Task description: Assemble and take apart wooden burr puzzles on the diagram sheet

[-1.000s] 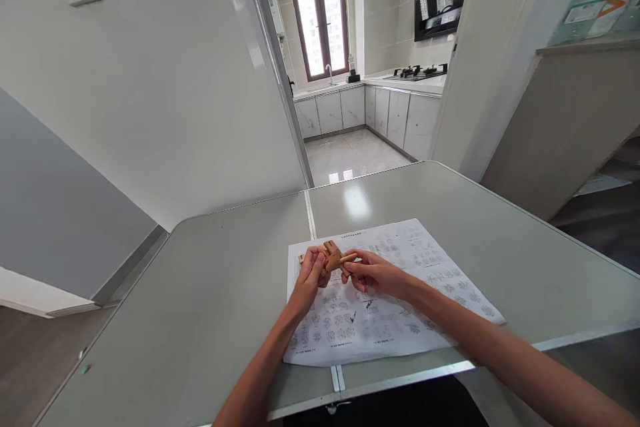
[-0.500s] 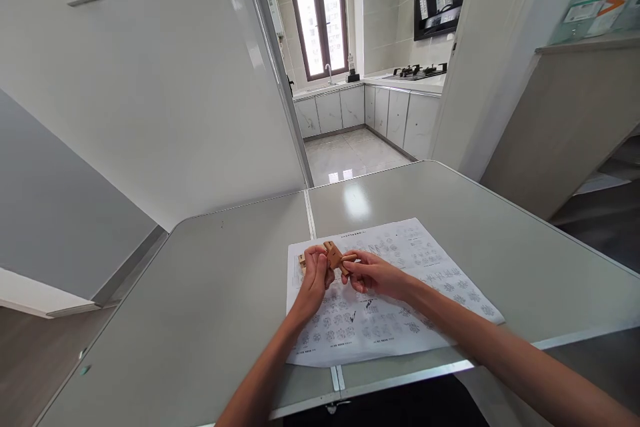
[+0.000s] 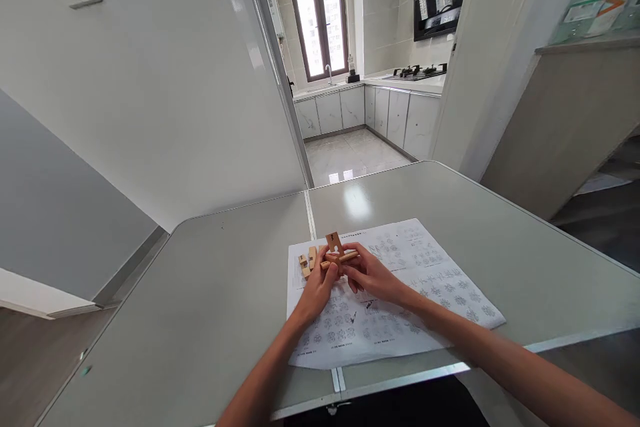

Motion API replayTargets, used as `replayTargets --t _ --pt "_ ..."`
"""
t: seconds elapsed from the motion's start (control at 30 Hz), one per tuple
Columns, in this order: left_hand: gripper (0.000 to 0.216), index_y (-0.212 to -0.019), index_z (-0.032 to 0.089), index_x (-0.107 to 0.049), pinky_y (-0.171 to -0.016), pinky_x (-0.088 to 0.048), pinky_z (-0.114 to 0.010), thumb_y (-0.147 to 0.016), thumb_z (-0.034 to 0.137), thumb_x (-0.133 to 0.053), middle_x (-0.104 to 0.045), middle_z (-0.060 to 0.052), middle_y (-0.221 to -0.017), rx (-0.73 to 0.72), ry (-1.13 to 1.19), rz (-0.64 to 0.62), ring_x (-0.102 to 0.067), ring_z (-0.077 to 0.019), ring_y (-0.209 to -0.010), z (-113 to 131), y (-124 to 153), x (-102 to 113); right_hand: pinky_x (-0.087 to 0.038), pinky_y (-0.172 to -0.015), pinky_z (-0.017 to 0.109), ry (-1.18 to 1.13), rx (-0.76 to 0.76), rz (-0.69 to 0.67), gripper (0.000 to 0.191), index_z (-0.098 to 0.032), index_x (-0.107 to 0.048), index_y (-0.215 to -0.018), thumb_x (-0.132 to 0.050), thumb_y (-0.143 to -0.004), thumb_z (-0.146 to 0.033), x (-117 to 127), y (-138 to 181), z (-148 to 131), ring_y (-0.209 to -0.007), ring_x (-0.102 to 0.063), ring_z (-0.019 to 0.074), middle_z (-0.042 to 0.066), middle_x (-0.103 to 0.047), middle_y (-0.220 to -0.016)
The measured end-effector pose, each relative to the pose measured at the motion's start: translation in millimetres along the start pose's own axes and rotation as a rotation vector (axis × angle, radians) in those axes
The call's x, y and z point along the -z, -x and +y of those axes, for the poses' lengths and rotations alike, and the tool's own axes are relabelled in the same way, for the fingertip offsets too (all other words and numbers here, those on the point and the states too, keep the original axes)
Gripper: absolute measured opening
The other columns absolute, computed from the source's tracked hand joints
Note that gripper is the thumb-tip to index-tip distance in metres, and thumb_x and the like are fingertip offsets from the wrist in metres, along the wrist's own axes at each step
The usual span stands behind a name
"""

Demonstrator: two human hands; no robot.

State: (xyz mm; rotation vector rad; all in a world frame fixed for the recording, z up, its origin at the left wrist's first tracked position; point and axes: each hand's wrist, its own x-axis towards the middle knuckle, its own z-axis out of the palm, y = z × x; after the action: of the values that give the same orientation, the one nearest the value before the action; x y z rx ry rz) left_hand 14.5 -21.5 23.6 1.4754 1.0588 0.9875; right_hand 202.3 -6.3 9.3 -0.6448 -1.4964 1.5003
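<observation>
Both my hands meet over a printed instruction sheet [image 3: 425,267] on the grey table [image 3: 210,293]. Between them is a small wooden interlocking puzzle [image 3: 336,250] made of crossed light-brown bars, one bar standing upright. My left hand [image 3: 316,285] pinches the puzzle from the left with its fingers closed on it. From the right, my right hand [image 3: 369,273] grips the same puzzle, fingers curled round a horizontal bar. Two loose wooden pieces [image 3: 307,261] lie on the sheet just left of my left fingers.
The table has a seam [image 3: 311,213] down its middle and a front edge close to my body. Beyond it an open doorway leads to a kitchen with white cabinets [image 3: 350,110] and a window. A white wall stands at left, a counter [image 3: 575,107] at right.
The puzzle has been turned so one bar now stands upright. My left hand slid down and opened the view onto the loose pieces beside it.
</observation>
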Motion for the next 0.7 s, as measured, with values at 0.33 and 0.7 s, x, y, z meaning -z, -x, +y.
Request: replayTargets --t 0.33,0.7 --pt "0.082 -0.149 0.024 -0.043 -0.113 -0.041 -0.049 -0.081 0.05 -0.081 -0.063 -0.014 -0.136 -0.072 0.036 0.016 -0.055 -0.0363 -0.133 -1 3 1 -0.048 -0.047 0.027 0.098 0.036 -0.014 0.046 -0.028 -0.038 -0.136 -0.058 -0.1 -0.048 -4 4 -3 -0.048 -0.055 0.0091 0.001 -0.068 -0.094" --pt "0.074 -0.147 0.024 -0.042 -0.114 -0.042 -0.045 -0.086 0.046 -0.076 -0.057 -0.012 -0.14 -0.124 0.102 0.081 -0.06 -0.0305 -0.128 1 6 -12 -0.044 -0.046 0.025 0.13 0.044 -0.03 0.048 -0.029 -0.033 -0.14 -0.054 -0.102 -0.049 -4 6 3 -0.047 -0.05 0.0107 -0.005 -0.061 -0.075"
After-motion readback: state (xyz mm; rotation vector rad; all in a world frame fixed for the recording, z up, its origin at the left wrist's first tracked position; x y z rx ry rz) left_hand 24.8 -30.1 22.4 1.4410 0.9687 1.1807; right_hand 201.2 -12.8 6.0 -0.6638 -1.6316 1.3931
